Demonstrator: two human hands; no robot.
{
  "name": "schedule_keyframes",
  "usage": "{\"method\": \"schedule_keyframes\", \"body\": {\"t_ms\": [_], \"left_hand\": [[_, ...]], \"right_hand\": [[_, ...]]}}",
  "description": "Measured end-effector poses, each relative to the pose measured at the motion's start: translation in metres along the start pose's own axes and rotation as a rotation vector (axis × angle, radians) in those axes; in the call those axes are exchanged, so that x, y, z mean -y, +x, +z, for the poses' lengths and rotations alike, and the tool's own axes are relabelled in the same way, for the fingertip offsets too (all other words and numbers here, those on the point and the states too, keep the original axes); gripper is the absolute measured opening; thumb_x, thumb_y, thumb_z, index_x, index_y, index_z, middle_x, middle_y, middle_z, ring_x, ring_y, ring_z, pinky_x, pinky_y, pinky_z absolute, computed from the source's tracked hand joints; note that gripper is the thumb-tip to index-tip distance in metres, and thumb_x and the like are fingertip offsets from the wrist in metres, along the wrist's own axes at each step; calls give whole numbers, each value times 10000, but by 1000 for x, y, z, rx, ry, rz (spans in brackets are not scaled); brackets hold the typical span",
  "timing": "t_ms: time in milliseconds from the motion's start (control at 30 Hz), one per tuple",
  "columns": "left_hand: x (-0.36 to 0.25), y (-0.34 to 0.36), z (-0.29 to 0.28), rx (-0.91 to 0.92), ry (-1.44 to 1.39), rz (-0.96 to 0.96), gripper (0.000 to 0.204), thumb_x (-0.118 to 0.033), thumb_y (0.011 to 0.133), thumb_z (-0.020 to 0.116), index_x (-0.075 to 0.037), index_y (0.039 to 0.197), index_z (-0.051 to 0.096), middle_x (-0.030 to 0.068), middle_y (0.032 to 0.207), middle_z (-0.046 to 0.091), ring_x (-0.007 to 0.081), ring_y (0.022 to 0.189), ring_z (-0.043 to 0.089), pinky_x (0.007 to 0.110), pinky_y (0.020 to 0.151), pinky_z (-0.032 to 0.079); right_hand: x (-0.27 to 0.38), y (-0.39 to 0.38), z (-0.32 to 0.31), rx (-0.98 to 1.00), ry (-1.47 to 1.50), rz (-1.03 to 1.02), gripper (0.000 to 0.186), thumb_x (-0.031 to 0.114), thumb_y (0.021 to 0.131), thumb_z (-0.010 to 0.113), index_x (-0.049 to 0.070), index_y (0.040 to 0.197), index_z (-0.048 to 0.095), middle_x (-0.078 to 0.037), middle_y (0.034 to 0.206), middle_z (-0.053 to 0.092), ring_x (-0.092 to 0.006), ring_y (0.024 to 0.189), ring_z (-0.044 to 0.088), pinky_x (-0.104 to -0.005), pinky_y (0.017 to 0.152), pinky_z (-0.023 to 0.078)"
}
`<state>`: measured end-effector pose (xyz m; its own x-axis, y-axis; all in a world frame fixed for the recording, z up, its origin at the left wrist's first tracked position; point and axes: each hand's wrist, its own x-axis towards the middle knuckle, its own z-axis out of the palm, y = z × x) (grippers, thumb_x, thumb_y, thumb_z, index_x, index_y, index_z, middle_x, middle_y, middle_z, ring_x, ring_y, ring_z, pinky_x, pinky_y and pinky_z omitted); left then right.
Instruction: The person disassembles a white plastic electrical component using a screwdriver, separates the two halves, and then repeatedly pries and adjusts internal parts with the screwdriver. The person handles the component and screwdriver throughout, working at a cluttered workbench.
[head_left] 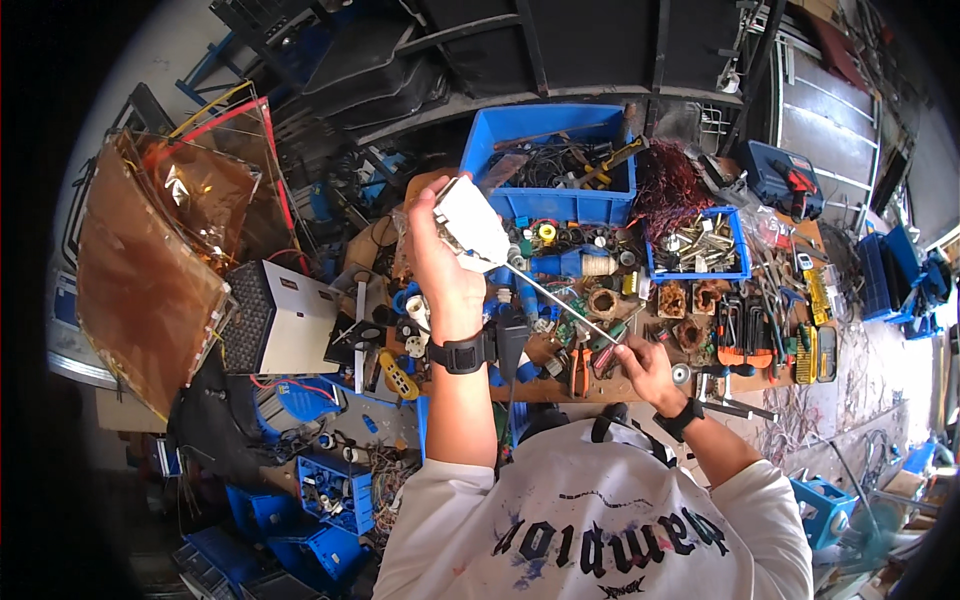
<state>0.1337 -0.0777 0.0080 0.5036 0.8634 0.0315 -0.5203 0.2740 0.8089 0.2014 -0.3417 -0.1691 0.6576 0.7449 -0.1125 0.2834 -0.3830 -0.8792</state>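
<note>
One white piece (475, 220) and one thin metal rod (560, 305), both held above a crowded tabletop (545, 392)

Item, left hand (440, 265): we record it closed about the white piece, fingers along its left side. The piece sits raised over the tabletop, left of its middle, on the near side of a large blue crate (580, 208).

Item, right hand (652, 375): we list it near the tabletop's near edge, fingertips pinched on the lower end of the rod. The upper end meets the white piece at its lower right corner. Whether a handle lies inside the palm, we cannot tell.

Surroundings, by position: at the far edge, we enter the crate, filled with cables and tools; just right of it, a dark red wire bundle (672, 180); nearer, a small blue tray (700, 274) of metal parts; at the far right corner, a blue case (783, 180). Along the near edge we note orange-handled pliers (580, 372) and, farther left, a yellow strip-shaped piece (398, 376). Toward the left edge stands a white box (295, 315) with a dark textured side.
</note>
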Motion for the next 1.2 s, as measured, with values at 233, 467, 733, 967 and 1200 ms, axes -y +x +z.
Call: {"method": "schedule_keyframes", "body": {"t_ms": [233, 467, 733, 967, 1200], "left_hand": [[-4, -10, 19, -9, -177, -110, 310, -370, 828, 584, -106, 990, 586, 87, 934, 663, 248, 830, 651, 480, 730, 541], [5, -4, 34, 9, -182, -37, 297, -361, 795, 647, -116, 950, 583, 72, 879, 656, 238, 757, 655, 445, 681, 552], [12, 7, 43, -29, -93, 29, 284, -343, 815, 638, -95, 940, 576, 71, 832, 656, 222, 730, 658, 414, 638, 555], [19, 19, 57, -98, 11, 84, 283, -329, 831, 624, -73, 938, 569, 89, 807, 654, 215, 692, 655, 390, 604, 558], [35, 32, 62, -111, 6, 101, 206, -229, 837, 633, -48, 896, 555, 83, 736, 624, 193, 559, 623, 333, 468, 539]], "right_hand": [[-23, -4, 32, -19, 349, -91, 469, 369, 912, 541, -19, 654, 494, -54, 523, 381, -116, 531, 339, -316, 486, 297], [-23, 1, 60, 20, 638, -21, 444, 357, 925, 546, 13, 650, 499, 32, 582, 408, -69, 577, 345, -268, 503, 285], [-3, 9, 81, 34, 797, -3, 467, 399, 935, 520, 59, 619, 470, 37, 559, 404, -54, 505, 346, -233, 463, 269], [-8, 19, 102, 90, 892, 47, 475, 415, 942, 506, 72, 616, 468, 35, 563, 405, -55, 496, 349, -236, 460, 269], [-4, 21, 106, 91, 967, 65, 476, 418, 948, 491, 79, 614, 459, 42, 553, 399, -59, 475, 343, -236, 432, 261]]}}
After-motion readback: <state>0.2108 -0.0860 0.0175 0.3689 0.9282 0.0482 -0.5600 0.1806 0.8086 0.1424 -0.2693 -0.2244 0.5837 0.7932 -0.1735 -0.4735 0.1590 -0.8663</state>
